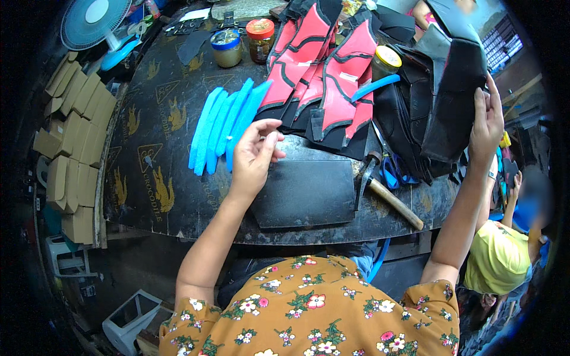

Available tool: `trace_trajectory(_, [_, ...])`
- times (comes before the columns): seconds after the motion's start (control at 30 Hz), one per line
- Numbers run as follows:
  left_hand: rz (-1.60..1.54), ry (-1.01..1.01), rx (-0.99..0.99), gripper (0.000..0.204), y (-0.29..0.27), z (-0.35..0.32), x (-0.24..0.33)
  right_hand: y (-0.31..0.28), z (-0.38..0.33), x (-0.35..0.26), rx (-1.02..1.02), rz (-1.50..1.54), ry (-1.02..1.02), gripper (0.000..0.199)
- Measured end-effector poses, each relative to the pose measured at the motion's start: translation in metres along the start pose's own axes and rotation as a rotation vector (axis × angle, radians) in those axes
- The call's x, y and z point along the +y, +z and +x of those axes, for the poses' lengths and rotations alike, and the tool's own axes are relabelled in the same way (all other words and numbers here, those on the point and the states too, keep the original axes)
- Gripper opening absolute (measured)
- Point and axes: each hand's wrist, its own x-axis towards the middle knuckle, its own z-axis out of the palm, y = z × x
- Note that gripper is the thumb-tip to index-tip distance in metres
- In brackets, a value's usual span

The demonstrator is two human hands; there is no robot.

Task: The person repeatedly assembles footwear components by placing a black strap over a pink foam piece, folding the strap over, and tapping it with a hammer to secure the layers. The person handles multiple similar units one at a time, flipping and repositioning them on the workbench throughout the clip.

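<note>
My left hand (256, 155) is raised over the table, its fingers loosely curled and apart, with nothing visible in it. Just left of it lie several bright blue foam strips (215, 127). Below it rests a dark rectangular slab (306, 193). At the right, my right hand (488, 118) grips the edge of a black leather-like panel (454, 98), which stands tilted above a pile of black pieces (401, 113). Between my hands lie pink-and-black cut pieces (347, 74), with one blue strip (376, 87) at their right side.
A wooden-handled hammer (396, 204) and blue-handled scissors (392, 171) lie right of the slab. Jars with blue (226, 48), red (260, 40) and yellow (388, 57) lids stand farther back. Stacked cardboard boxes (74, 154) and a fan (95, 22) are left. A person in yellow (497, 258) sits at right.
</note>
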Motion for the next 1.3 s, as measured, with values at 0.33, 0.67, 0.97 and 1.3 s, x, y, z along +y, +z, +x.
trace_trajectory(0.33, [0.837, 0.207, -0.032, 0.059, 0.086, 0.174, -0.011, -0.009, 0.003, 0.049, -0.008, -0.974, -0.159, 0.045])
trace_trajectory(0.67, [0.477, 0.218, 0.131, 0.039, 0.086, 0.179, 0.001, 0.128, -0.068, 0.018, -0.532, -0.017, -0.054, 0.038])
trace_trajectory(0.97, [0.652, 0.681, 0.071, 0.044, 0.074, 0.046, 0.063, 0.152, -0.104, -0.002, -0.562, 0.722, 0.581, 0.05])
trace_trajectory(1.3, [-0.441, -0.215, -0.114, 0.054, 0.047, 0.009, 0.07, 0.123, -0.09, -0.073, -0.78, 0.912, 0.67, 0.047])
